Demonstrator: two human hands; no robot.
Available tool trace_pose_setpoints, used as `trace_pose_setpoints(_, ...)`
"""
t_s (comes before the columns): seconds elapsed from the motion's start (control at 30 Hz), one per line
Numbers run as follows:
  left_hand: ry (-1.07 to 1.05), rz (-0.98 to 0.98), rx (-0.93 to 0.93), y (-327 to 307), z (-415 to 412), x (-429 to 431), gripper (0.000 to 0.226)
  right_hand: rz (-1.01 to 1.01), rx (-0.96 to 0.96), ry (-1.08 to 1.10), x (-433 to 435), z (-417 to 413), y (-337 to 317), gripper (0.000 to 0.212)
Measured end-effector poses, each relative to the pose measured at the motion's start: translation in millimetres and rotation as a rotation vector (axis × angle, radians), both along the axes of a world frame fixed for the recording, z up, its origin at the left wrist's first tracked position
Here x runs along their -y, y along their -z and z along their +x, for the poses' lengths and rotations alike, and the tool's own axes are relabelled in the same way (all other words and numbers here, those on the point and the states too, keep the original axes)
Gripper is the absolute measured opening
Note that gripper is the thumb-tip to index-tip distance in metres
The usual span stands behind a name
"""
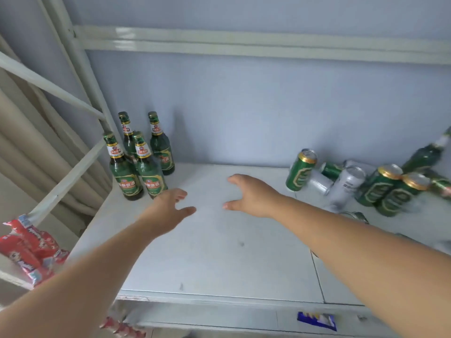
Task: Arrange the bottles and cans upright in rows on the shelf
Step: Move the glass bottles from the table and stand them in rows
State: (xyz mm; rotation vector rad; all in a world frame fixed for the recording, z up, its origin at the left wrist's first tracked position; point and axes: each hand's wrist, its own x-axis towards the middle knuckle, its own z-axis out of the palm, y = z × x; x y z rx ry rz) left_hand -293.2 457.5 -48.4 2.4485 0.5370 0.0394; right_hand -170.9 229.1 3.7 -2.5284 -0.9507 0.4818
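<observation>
Several green glass bottles (146, 164) with red and gold labels stand upright in two short rows at the back left of the pale shelf (219, 252). At the back right sits a loose cluster of green cans (301, 170) and silver cans (347, 185), some upright, some lying down, with a tilted green bottle (428, 152) behind them. My left hand (168, 208) hovers open just right of the front bottles, holding nothing. My right hand (251, 195) is open over the middle of the shelf, fingers spread, left of the cans.
A white metal frame post (80, 69) and diagonal braces border the left side, and an upper shelf rail (244, 41) runs overhead. Red snack packets (29, 250) lie on a neighbouring shelf at lower left. A blue packet (317, 319) shows below the shelf's front edge.
</observation>
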Motion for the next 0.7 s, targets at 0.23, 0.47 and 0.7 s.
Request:
trace_pose_setpoints(0.23, 0.160, 0.043, 0.163, -61.9, 37.9, 132.7, 0.057, 0.136, 0.066, 0.107, 131.9, -2.9, -56.5, 0.082)
trace_pose_setpoints(0.47, 0.348, 0.011, 0.263, -95.6, 78.2, 227.9, 0.052, 0.245, 0.058, 0.232, 223.2, 1.3, -82.6, 0.075)
trace_pose_setpoints(0.7, 0.508, -0.035, 0.267, -106.1, 131.9, 271.4, 0.046, 0.300, 0.060, 0.419, 294.3, 27.6, -89.8, 0.067)
